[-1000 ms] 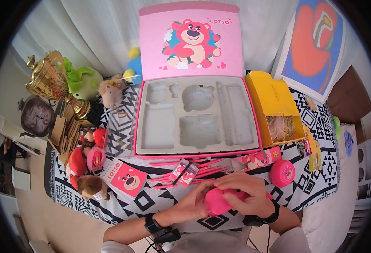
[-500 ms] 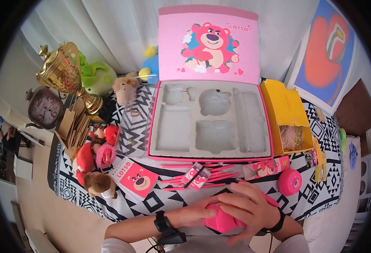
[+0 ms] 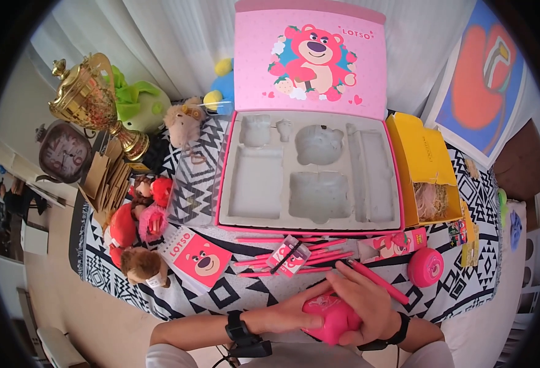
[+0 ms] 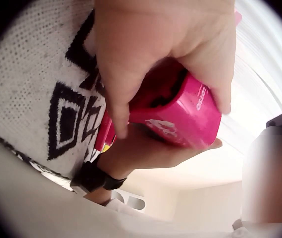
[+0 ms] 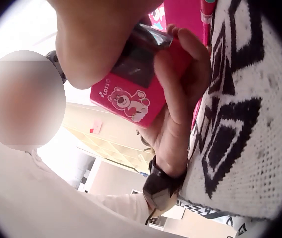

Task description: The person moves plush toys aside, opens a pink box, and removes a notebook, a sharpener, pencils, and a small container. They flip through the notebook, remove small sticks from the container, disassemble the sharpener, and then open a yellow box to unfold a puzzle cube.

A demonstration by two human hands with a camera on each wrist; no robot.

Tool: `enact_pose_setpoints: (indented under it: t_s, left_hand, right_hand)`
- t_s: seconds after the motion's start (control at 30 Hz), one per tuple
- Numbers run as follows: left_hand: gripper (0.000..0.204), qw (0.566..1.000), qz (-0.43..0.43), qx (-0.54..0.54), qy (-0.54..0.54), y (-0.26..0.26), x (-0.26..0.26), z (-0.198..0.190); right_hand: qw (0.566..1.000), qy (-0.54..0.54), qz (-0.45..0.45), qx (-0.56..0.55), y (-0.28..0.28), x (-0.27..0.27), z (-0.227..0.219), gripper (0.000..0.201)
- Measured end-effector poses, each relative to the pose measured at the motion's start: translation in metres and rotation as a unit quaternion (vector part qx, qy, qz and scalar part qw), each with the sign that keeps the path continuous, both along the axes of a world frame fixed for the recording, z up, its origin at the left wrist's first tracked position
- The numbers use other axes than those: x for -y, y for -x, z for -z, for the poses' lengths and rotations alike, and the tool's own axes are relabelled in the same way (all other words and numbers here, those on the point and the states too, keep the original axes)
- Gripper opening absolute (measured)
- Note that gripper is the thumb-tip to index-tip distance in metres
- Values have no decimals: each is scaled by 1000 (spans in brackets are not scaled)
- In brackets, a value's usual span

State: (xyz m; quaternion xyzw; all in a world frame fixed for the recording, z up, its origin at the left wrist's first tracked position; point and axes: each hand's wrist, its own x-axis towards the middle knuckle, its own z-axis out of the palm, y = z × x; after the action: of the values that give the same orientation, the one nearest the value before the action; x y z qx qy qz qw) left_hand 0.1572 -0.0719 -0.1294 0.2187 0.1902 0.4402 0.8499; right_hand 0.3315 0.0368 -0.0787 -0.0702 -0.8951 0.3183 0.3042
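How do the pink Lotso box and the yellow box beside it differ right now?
The pink Lotso box is clearly the larger, while the yellow box is narrower. The Lotso box has a bear picture on its raised lid; the yellow box shows only small lettering on its flap. Inside, the Lotso box has a grey moulded tray; the yellow box has straw-like filling. Both stand open on the patterned cloth.

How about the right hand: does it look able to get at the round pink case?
Probably yes: the round pink case sits near the right hand, with only a pink tube between them. That hand is against the pink holder, though, so it would likely have to leave that first.
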Motion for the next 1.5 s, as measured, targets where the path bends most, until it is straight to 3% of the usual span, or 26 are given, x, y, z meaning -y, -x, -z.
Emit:
enact_pose_setpoints:
  t_s: [0.17,0.23,0.37,0.47,0.53,0.67,0.73,0.87,0.93,1.03,1.17,1.23,1.33,1.5]
  left_hand:
    - [106,1000,6,3,6,0,-1,9]
    - [111,994,70,49,75,5,-4,8]
    - [115,990,109,65,61,7,-3,13]
    - [107,994,98,33,-30,7,-2,15]
    - [110,993,39,-76,-75,5,-1,11]
    - [119,993,13,-108,-44,3,-1,-5]
    - [114,994,99,25,40,6,-6,-7]
    - [111,994,107,33,10,8,-3,-1]
    - [104,983,143,95,70,13,1,4]
    - [106,978,164,113,63,13,3,8]
    - [108,985,134,107,19,4,4,9]
    - [111,986,155,37,-49,11,1,1]
    - [123,995,100,7,28,1,4,-6]
    - [117,996,92,6,20,0,6,3]
  right_hand:
    - [997,62,-32,-22,-3,-3,3,78]
    - [997,57,-50,-14,-4,-3,2,78]
    - [990,92,-105,0,-2,-5,-1,80]
    - [985,129,-117,10,0,-11,1,82]
    - [983,149,-106,13,-2,-12,5,83]
    - [986,144,-87,15,-8,-9,11,82]
    - [983,160,-84,21,-10,-8,12,81]
    - [964,219,-147,29,-3,-13,6,79]
    - [958,231,-166,27,-1,-13,5,77]
    - [932,282,-227,5,1,-11,8,79]
    - [930,302,-206,36,-2,-7,12,79]
    - [930,291,-217,51,-2,-9,12,79]
    - [923,314,-213,60,-3,-12,11,72]
    - [934,304,-183,42,-1,-15,24,79]
